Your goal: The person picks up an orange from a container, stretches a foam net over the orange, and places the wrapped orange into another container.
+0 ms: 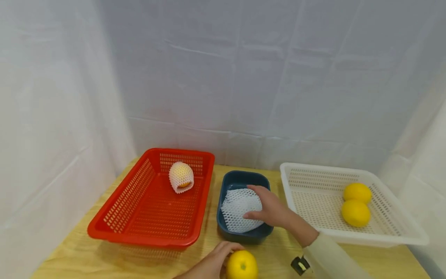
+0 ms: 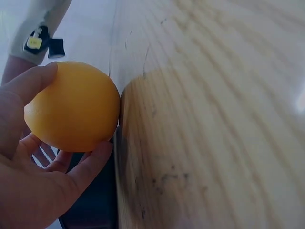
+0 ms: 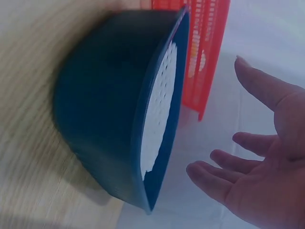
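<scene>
My left hand [image 1: 216,259] holds a yellow-orange fruit that looks like an orange [image 1: 242,266] low at the front of the table. Thumb and fingers curve round the orange's sides in the left wrist view, and its lower side is right at the wooden surface. Over a dark blue bin [image 1: 230,236] in the middle hovers my right hand [image 1: 270,207], thumb and fingers spread apart. White foam fruit nets [image 1: 237,209] fill much of that bin. From the right wrist view, the right hand's fingers [image 3: 209,179] are outside the bin's rim with nothing between them.
To the left stands a red basket [image 1: 156,217] with one fruit in a foam net [image 1: 181,177] inside. A white basket [image 1: 310,201] at the right holds two bare yellow fruits [image 1: 356,213]. White cloth [image 1: 223,77] hangs behind and beside the wooden table [image 1: 80,252].
</scene>
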Tool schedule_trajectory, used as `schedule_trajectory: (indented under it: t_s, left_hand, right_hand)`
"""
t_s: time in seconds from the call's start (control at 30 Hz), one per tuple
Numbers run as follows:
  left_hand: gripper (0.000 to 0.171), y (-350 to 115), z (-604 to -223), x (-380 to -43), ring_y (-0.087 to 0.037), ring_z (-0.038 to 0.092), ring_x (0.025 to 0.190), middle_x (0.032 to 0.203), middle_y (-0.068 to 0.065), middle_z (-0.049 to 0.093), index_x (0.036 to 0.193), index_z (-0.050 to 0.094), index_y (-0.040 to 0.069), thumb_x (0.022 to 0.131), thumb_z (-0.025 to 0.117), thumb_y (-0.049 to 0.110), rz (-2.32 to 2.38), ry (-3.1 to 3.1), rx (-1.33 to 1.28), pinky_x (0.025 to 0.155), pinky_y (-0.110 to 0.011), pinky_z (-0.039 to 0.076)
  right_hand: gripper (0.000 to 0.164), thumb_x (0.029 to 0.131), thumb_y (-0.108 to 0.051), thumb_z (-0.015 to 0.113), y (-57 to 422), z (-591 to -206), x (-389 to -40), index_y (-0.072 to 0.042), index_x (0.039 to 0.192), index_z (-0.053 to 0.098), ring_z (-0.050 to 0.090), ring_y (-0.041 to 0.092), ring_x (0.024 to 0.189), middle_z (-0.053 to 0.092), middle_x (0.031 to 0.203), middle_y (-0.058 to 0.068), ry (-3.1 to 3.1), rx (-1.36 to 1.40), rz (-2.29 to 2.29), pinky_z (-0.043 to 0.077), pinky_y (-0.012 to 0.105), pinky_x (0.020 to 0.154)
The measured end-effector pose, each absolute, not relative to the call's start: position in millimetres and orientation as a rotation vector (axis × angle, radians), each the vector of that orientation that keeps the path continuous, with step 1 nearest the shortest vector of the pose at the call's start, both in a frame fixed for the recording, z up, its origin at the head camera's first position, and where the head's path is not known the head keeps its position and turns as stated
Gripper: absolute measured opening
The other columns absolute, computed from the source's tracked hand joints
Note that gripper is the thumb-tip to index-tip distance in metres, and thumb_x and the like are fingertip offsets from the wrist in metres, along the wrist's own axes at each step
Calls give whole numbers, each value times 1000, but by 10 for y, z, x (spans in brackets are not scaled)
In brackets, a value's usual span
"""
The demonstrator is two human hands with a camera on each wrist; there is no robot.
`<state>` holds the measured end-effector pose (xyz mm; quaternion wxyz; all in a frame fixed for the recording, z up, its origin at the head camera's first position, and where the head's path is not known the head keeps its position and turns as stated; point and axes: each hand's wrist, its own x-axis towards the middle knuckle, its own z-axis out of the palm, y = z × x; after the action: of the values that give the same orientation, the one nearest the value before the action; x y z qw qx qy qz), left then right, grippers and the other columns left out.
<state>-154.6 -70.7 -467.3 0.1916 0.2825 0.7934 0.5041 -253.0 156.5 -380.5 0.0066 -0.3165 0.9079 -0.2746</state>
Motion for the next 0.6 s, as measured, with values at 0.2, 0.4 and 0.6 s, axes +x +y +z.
schedule_trajectory:
  t_s: [0.2,0.4,0.6]
  left_hand:
    - [67,-703,-4641,-1536,-8,48,102,125,3,44,135,42,26,80,81,30,1396,2211,748,87,-26,47]
    - [69,-725,-4668,-1561,-9,49,102,126,3,44,136,41,27,81,80,35,1384,2188,750,84,-24,47]
    - [68,-728,-4659,-1552,-9,49,100,125,3,43,136,41,27,80,81,29,1414,2177,755,82,-23,47]
  right_hand:
    - [83,83,-30,78,1510,-3912,-2800,4,145,36,40,42,132,38,147,26,2809,-864,-798,36,56,105]
    - [84,81,-24,80,1472,-4012,-2952,4,146,35,37,42,134,39,147,25,2756,-768,-687,30,55,110]
    - [69,79,-22,81,1451,-4080,-3027,4,136,50,54,36,119,59,128,22,2760,-797,-558,41,49,103]
